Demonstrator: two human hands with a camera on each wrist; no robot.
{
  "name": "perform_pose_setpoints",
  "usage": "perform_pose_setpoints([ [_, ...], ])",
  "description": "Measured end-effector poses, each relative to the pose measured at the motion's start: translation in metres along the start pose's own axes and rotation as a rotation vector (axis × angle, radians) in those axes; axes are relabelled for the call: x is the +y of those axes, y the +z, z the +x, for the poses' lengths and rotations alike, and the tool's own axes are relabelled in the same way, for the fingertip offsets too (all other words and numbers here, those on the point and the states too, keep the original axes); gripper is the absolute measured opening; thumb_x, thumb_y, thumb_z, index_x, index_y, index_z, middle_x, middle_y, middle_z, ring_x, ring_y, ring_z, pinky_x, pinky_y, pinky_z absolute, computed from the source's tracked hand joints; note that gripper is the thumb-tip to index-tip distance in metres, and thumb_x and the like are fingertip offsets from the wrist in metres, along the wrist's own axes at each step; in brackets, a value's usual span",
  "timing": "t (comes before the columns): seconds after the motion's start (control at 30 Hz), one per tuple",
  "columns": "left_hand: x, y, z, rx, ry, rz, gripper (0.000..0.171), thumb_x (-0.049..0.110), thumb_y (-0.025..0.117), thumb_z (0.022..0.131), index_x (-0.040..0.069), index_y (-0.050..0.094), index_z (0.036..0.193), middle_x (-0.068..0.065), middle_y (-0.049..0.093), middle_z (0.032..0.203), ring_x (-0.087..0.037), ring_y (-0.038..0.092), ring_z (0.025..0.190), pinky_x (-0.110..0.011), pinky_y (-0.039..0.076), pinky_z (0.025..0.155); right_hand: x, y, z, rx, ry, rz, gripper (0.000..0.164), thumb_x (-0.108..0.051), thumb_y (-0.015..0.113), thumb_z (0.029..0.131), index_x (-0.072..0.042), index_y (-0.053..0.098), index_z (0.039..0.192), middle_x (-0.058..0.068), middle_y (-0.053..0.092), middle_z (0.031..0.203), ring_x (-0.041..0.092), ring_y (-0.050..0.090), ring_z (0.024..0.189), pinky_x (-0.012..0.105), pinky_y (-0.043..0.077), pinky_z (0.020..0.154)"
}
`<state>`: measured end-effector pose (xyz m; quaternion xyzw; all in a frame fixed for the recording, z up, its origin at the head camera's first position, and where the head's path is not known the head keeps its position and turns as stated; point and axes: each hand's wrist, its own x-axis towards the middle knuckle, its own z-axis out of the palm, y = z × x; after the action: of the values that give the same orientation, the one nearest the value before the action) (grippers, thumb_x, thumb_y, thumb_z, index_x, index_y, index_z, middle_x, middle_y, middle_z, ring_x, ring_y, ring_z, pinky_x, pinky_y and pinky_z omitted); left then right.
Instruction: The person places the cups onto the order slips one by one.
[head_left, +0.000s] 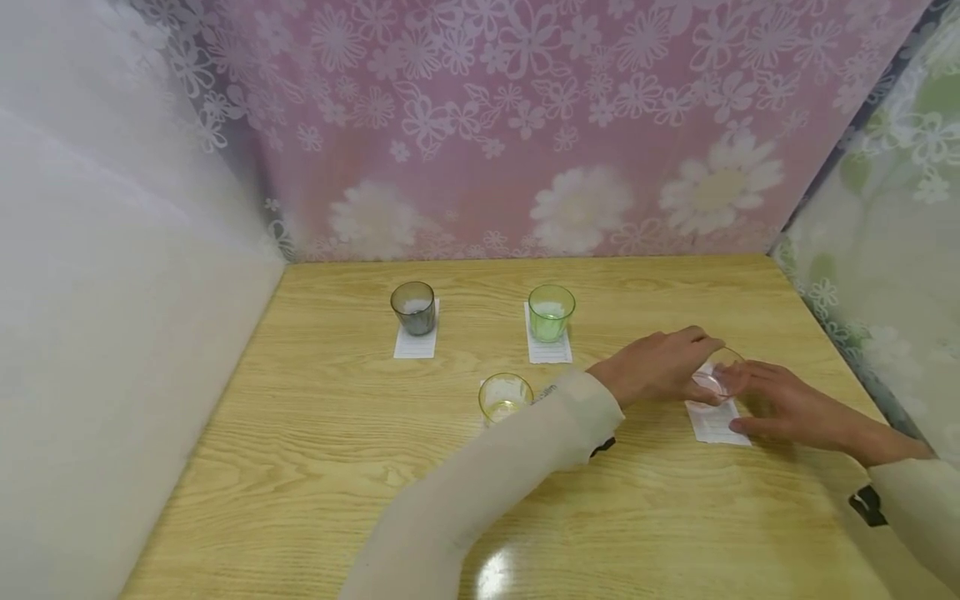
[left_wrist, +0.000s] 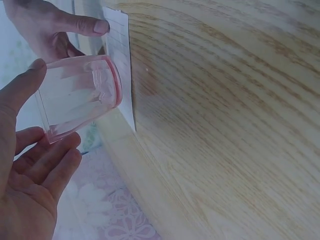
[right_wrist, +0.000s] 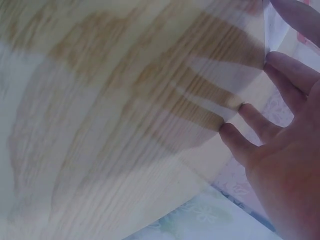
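At the right of the table, in the head view, my left hand [head_left: 663, 367] grips a clear pink glass [head_left: 722, 382] by its upper part. In the left wrist view the thumb lies on one side of the glass and the fingers [left_wrist: 59, 157] on the other, its base close over a slip of white paper [head_left: 714, 427]. My right hand [head_left: 802, 410] is on the far side of the glass, fingers spread. The right wrist view has its fingertips [right_wrist: 231, 131] down at the table and at the paper's edge.
A grey glass [head_left: 414, 315] and a green glass [head_left: 551, 318] stand on paper slips toward the back. Nearer, a yellow glass [head_left: 501, 392] is partly covered by my left sleeve [head_left: 525, 442]. Patterned walls [head_left: 480, 125] enclose the wooden table [head_left: 300, 467] behind and at the sides.
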<state>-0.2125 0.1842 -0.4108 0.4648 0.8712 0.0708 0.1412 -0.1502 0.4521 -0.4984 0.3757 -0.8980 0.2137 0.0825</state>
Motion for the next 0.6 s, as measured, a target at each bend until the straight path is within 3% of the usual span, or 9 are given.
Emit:
perform_pose_setpoints([
  [0.1,0.001,0.002,0.002,-0.001,0.006,0.007,0.084,0.065,0.065,0.103,0.032,0.031,0.173,0.014,0.035,0.174,0.000,0.049,0.149,-0.014,0.044,0.117,-0.001,0.000,0.000,-0.009,0.027,-0.010,0.084,-0.008,0.100,0.069,-0.011,0.068,0.147,-0.028,0.049,0.157,-0.020,0.029,0.143,-0.001,0.014,0.115],
  [0.2,0.002,0.004,0.003,0.000,0.012,0.005,0.085,0.065,0.065,0.102,0.032,0.030,0.173,0.015,0.034,0.174,0.001,0.046,0.151,-0.014,0.042,0.118,-0.004,-0.001,0.000,-0.018,0.059,-0.004,0.085,-0.007,0.100,0.070,-0.012,0.067,0.148,-0.021,0.061,0.138,-0.015,0.040,0.132,0.000,0.018,0.110],
  [0.27,0.003,0.005,0.004,0.001,0.020,0.006,0.086,0.065,0.065,0.102,0.032,0.030,0.173,0.015,0.034,0.174,0.001,0.046,0.151,-0.014,0.042,0.118,-0.005,-0.001,0.000,-0.024,0.071,-0.011,0.086,-0.008,0.100,0.070,-0.010,0.065,0.150,-0.020,0.062,0.124,-0.013,0.043,0.125,0.001,0.020,0.107],
  [0.33,0.004,0.007,0.004,0.005,0.034,0.010,0.085,0.064,0.065,0.103,0.032,0.030,0.173,0.014,0.035,0.174,0.001,0.046,0.151,-0.014,0.043,0.117,-0.005,-0.001,-0.001,-0.024,0.070,-0.010,0.081,-0.007,0.100,0.070,-0.010,0.068,0.145,-0.021,0.061,0.126,-0.012,0.044,0.124,0.001,0.019,0.107],
  [0.5,0.004,0.011,0.004,0.027,0.070,0.015,0.082,0.061,0.065,0.104,0.029,0.032,0.172,0.012,0.039,0.172,0.000,0.050,0.148,-0.012,0.045,0.114,-0.001,0.000,-0.003,-0.026,0.058,-0.012,0.068,-0.007,0.099,0.071,-0.010,0.075,0.134,-0.030,0.046,0.157,-0.021,0.025,0.144,-0.001,0.011,0.115],
  [0.6,0.003,0.014,0.004,0.032,0.075,0.013,0.081,0.060,0.065,0.104,0.029,0.034,0.171,0.011,0.041,0.171,0.000,0.048,0.150,-0.013,0.045,0.115,0.000,0.000,-0.006,-0.048,0.106,0.001,0.064,-0.009,0.096,0.076,-0.007,0.074,0.136,-0.035,0.038,0.157,-0.025,0.013,0.147,0.000,0.006,0.116],
])
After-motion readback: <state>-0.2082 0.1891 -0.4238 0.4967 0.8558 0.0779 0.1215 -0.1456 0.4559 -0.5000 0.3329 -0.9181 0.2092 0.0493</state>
